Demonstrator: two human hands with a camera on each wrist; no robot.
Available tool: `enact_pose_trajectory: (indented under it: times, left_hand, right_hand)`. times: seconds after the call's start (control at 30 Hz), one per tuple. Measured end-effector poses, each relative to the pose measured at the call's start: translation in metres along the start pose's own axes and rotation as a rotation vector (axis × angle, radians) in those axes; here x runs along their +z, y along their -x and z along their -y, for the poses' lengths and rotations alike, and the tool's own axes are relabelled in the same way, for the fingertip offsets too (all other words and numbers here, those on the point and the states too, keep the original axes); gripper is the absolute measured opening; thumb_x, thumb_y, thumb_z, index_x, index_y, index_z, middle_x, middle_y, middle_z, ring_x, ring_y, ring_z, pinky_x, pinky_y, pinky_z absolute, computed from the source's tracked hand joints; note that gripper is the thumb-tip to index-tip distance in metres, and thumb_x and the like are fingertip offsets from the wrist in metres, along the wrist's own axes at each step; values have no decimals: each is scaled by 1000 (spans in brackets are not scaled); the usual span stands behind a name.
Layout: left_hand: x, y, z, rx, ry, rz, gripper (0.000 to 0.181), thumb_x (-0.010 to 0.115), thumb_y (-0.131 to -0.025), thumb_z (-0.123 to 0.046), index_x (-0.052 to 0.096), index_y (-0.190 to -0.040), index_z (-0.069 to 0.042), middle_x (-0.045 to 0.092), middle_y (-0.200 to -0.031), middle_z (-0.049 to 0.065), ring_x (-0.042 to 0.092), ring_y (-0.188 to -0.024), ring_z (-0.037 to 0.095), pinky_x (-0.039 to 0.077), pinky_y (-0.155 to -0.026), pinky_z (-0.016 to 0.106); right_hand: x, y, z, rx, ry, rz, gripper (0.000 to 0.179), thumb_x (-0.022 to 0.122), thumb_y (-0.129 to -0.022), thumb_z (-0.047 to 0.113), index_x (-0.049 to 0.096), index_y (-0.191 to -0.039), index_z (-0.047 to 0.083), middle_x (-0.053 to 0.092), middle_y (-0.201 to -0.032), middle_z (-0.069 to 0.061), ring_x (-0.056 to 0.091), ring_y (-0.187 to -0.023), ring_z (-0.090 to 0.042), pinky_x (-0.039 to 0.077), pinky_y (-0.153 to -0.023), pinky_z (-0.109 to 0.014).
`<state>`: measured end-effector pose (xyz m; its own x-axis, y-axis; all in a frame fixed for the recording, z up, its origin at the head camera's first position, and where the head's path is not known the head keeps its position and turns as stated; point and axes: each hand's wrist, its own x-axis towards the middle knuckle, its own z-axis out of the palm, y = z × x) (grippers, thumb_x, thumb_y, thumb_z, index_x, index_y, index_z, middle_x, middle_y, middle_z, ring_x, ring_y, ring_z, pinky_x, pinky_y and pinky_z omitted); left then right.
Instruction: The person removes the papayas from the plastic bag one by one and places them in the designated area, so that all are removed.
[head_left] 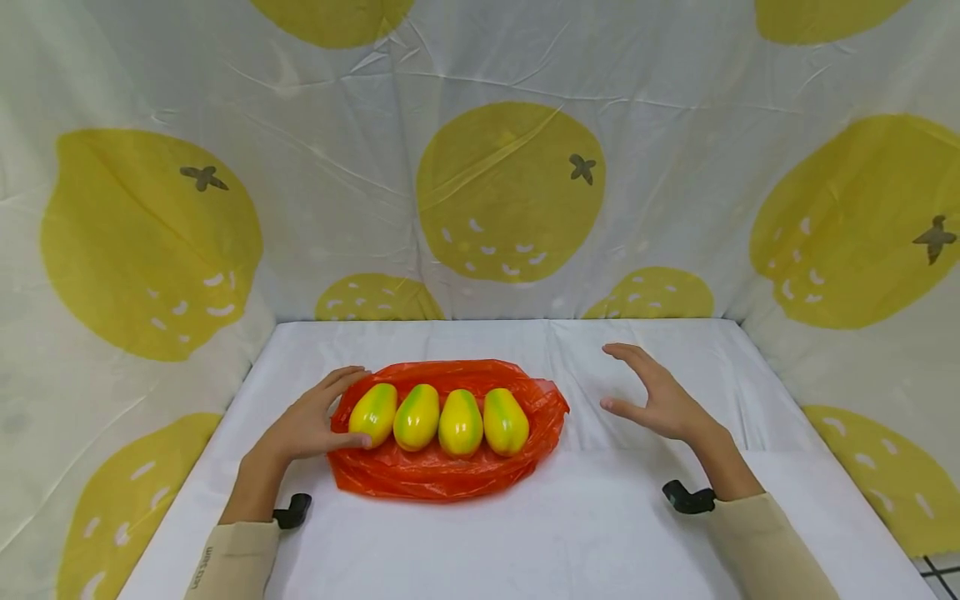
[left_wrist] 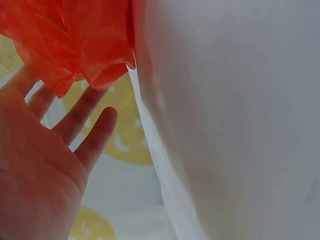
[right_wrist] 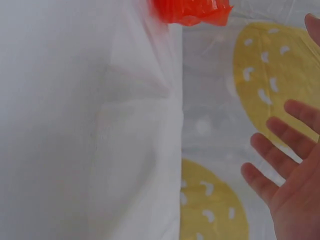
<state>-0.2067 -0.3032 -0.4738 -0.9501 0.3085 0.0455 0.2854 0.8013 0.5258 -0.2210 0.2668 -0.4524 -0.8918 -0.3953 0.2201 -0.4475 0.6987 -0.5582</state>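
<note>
Several glossy yellow-green papayas [head_left: 461, 423] lie side by side in a row on a crumpled red plastic bag [head_left: 450, 483], its edges raised around them. At the bag's left end is my left hand [head_left: 303, 421], thumb in front of the leftmost papaya [head_left: 372, 414] and fingers reaching behind. The left wrist view shows its fingers [left_wrist: 82, 112] straight and spread, tips right at the red plastic [left_wrist: 95, 40]. My right hand [head_left: 663, 400] hovers well to the right of the bag, holding nothing, thumb and fingers apart. In the right wrist view its fingers [right_wrist: 275, 155] are spread.
A white cloth [head_left: 585, 533] covers the table. Behind and at both sides hangs a pale curtain [head_left: 322, 183] printed with large yellow lemons. Each wrist wears a small black camera mount, one at the left cuff [head_left: 292, 511] and one at the right [head_left: 687, 497].
</note>
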Motion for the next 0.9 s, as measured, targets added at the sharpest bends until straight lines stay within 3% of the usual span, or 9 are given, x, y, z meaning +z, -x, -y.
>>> enact_pose_trajectory:
  times: [0.37,0.53,0.67,0.9]
  left_hand:
    - [6,-2,-4,1,51,9,110,89,-65,-64,38,-158,-34,47,-158,-2,49,-141,30,52,-101,65]
    - [8,2,-4,29,39,33,108,87,-68,-64,37,-159,-37,44,-161,-3,47,-144,32,53,-102,63]
    - [8,6,-3,63,47,63,108,89,-69,-60,37,-160,-33,41,-164,-3,44,-147,34,50,-105,64]
    - [3,3,-5,88,48,76,107,88,-69,-60,37,-160,-33,43,-163,-2,44,-146,35,48,-106,66]
  right_hand:
    - [14,-5,17,-46,-50,-7,71,77,-91,43,47,-152,23,48,-156,-2,47,-142,-31,44,-111,-65]
    - [22,-10,23,-54,-65,7,66,75,-91,45,50,-149,28,49,-155,1,48,-141,-31,45,-110,-65]
    - [29,-13,26,-93,-73,12,61,75,-92,42,53,-148,27,52,-153,-1,49,-141,-32,45,-109,-67]
    - [34,-19,31,-125,-80,-13,58,76,-91,39,56,-144,27,54,-150,-1,50,-139,-31,45,-109,-67]
